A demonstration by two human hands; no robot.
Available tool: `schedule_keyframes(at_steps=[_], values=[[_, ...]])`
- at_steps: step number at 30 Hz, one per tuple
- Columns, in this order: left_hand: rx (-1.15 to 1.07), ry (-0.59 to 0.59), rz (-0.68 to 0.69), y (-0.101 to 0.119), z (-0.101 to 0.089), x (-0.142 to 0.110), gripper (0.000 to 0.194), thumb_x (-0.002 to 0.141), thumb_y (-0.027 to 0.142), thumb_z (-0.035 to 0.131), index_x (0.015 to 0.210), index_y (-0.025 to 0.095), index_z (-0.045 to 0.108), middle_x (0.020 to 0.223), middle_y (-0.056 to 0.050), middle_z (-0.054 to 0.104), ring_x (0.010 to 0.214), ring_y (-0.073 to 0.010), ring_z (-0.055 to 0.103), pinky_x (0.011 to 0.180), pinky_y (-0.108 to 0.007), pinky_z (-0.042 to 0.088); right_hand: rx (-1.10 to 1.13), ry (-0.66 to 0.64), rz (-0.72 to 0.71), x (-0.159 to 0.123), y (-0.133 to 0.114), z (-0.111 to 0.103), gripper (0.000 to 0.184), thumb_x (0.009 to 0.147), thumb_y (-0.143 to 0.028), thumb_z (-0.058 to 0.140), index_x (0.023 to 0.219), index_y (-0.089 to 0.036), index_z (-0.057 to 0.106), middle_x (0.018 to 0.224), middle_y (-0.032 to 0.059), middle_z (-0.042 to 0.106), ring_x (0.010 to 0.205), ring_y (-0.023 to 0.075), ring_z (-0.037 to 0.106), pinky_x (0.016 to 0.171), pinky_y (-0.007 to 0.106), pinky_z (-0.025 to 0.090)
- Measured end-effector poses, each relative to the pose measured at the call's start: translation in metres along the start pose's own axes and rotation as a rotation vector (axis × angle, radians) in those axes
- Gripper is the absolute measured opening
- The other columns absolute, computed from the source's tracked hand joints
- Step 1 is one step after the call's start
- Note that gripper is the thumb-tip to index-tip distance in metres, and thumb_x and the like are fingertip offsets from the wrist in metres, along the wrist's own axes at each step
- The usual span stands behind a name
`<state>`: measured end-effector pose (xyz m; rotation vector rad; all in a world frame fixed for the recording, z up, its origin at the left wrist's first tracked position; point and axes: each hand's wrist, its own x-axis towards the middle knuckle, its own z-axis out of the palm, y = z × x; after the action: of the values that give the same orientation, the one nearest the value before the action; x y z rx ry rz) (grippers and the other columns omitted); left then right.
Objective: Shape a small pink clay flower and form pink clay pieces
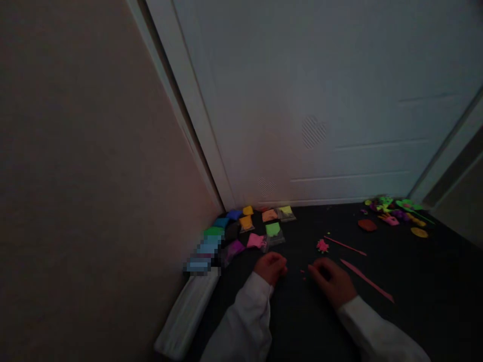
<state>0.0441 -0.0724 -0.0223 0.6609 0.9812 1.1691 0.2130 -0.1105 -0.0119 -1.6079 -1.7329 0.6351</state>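
Observation:
My left hand (270,269) is above the dark table with its fingers curled and closed; what they hold, if anything, is hidden. Across from it, my right hand (333,282) has thumb and fingertips together in a pinch, and I cannot make out anything between them. Tiny pink clay bits (302,272) lie on the table in the gap between the hands, close to the right fingertips. Just beyond the right hand sits a small pink spiky clay piece (322,246). A thin pink modelling stick (346,245) and a pink clay knife (368,280) lie right of it.
Bags of coloured clay, among them green (273,230), pink (256,241) and orange (246,222), line the table's left and back. A white long packet (188,311) lies by the left wall. At the back right are a red-brown lump (367,224) and colourful clay shapes (402,215).

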Motion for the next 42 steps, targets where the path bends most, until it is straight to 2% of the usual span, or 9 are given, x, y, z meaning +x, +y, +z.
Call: schedule_keyframes(at_steps=[5,9,12,16,21,26,30,36,42], values=[[0.144,-0.002,-0.003,0.001,0.000,0.001,0.033,0.040,0.026,0.073,0.064,0.011,0.056,0.053,-0.001,0.057,0.052,-0.0106,0.053,0.052,-0.024,0.038,0.029,0.067,-0.094,0.002,0.003,0.001,0.027,0.077,-0.035,0.037,0.085,-0.018,0.056,0.081,0.0033,0.058,0.073,0.0134,0.052,0.065,0.025,0.040],[0.353,-0.030,0.047,0.001,0.001,-0.004,0.028,0.048,0.023,0.069,0.073,0.012,0.061,0.065,-0.004,0.063,0.062,-0.0121,0.055,0.063,-0.024,0.039,0.049,0.078,-0.078,0.002,-0.001,0.000,0.030,0.078,-0.037,0.034,0.069,-0.018,0.056,0.064,0.0003,0.054,0.063,0.0115,0.050,0.059,0.023,0.037],[0.517,-0.028,0.139,0.000,0.004,-0.005,0.020,0.056,0.022,0.064,0.075,0.015,0.062,0.067,-0.003,0.063,0.067,-0.0126,0.056,0.067,-0.023,0.039,0.041,0.088,-0.084,0.002,-0.004,0.000,0.032,0.078,-0.038,0.035,0.063,-0.018,0.054,0.059,-0.0014,0.050,0.056,0.0094,0.046,0.054,0.022,0.034],[0.859,0.009,0.351,-0.006,0.011,0.010,0.015,0.061,0.025,0.059,0.073,0.017,0.063,0.067,-0.003,0.062,0.063,-0.0138,0.055,0.062,-0.024,0.039,0.024,0.078,-0.107,0.003,-0.002,0.002,0.022,0.075,-0.036,0.044,0.071,-0.018,0.056,0.066,-0.0009,0.052,0.061,0.0091,0.047,0.058,0.020,0.036],[0.976,-0.033,0.406,-0.011,0.017,0.032,0.016,0.060,0.024,0.060,0.073,0.016,0.062,0.065,-0.003,0.060,0.058,-0.0130,0.052,0.057,-0.024,0.038,0.025,0.061,-0.138,0.004,0.002,0.003,0.020,0.075,-0.028,0.044,0.086,-0.018,0.058,0.073,0.0010,0.054,0.066,0.0102,0.049,0.062,0.022,0.038],[1.069,-0.112,0.488,-0.010,0.011,0.035,0.016,0.065,0.023,0.054,0.078,0.017,0.062,0.074,-0.003,0.061,0.066,-0.0133,0.053,0.061,-0.025,0.039,0.026,0.060,-0.176,0.005,0.003,0.003,0.022,0.077,-0.023,0.041,0.092,-0.019,0.057,0.079,0.0020,0.055,0.074,0.0102,0.049,0.069,0.022,0.038],[1.140,-0.183,0.555,-0.005,0.008,0.034,0.016,0.068,0.026,0.052,0.079,0.019,0.061,0.080,-0.002,0.060,0.072,-0.0129,0.052,0.065,-0.025,0.039,0.018,0.067,-0.173,0.006,0.005,0.004,0.018,0.076,-0.028,0.044,0.083,-0.018,0.058,0.075,0.0018,0.054,0.071,0.0100,0.049,0.065,0.022,0.038],[1.259,-0.225,0.622,0.001,-0.001,0.031,0.017,0.066,0.033,0.053,0.067,0.017,0.059,0.070,-0.003,0.058,0.066,-0.0137,0.051,0.059,-0.026,0.041,0.006,0.063,-0.165,0.005,0.005,0.004,0.025,0.072,-0.040,0.048,0.063,-0.017,0.054,0.064,-0.0007,0.049,0.060,0.0088,0.045,0.056,0.021,0.036],[1.315,-0.272,0.676,0.004,-0.023,0.022,0.015,0.070,0.029,0.050,0.070,0.018,0.061,0.075,-0.003,0.061,0.072,-0.0141,0.053,0.067,-0.029,0.042,0.006,0.061,-0.166,0.005,0.006,0.003,0.023,0.075,-0.037,0.044,0.069,-0.017,0.054,0.066,0.0001,0.049,0.061,0.0093,0.045,0.057,0.022,0.036]])
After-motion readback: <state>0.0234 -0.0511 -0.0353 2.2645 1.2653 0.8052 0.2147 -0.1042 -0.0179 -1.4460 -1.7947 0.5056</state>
